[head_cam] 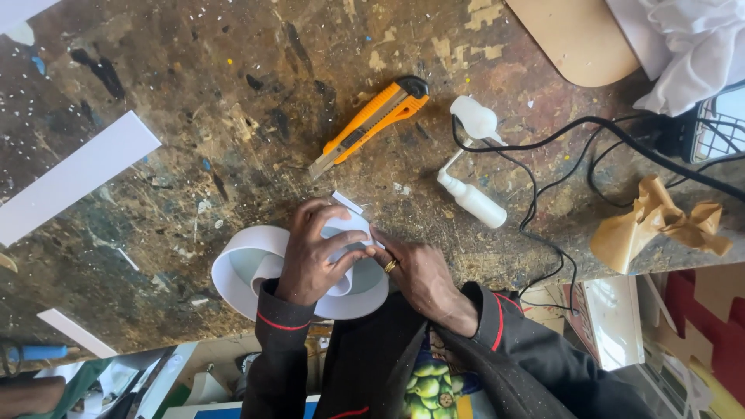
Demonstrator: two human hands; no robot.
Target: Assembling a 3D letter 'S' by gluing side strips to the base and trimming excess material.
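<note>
A: Obs. 1, largest first. Workbench point(233, 93) fills the upper three quarters of the frame: dark wood, scarred, flecked with paint and glue

B: Next down?

A: Long white strip point(74, 178) at the left edge, lying diagonally. Tan rounded board point(574, 35) at the top right, with crumpled white cloth point(691, 46) just beside it in the corner

B: And the work itself?

A: Curled white sheet point(256, 260), low centre of the frame, resting at the bench's near edge. It bends into loops under both hands

B: Hand states?

A: Left hand point(314, 252) lies on top of the sheet, fingers bent and spread, pressing and gripping the curl. Right hand point(415, 271), ring on one finger, sits just right of it, fingertips pinched on the sheet's upper edge. Both closed on the sheet, neither fully fisted. Dark sleeves with red trim run down to the bottom edge

B: Smaller items?

A: Black cable point(543, 143) loops across the right side. Crumpled brown paper point(652, 225) at the right, near the bench edge. Orange utility knife point(372, 124) above the hands in the upper centre, blade out, pointing lower left, well apart from them. White squeeze bottle point(473, 202) right of the knife, near the right hand but not touching. A second white nozzle-shaped piece point(475, 118) just above that bottle; kind unclear. Small white offcut point(347, 202) touching the sheet's top
</note>
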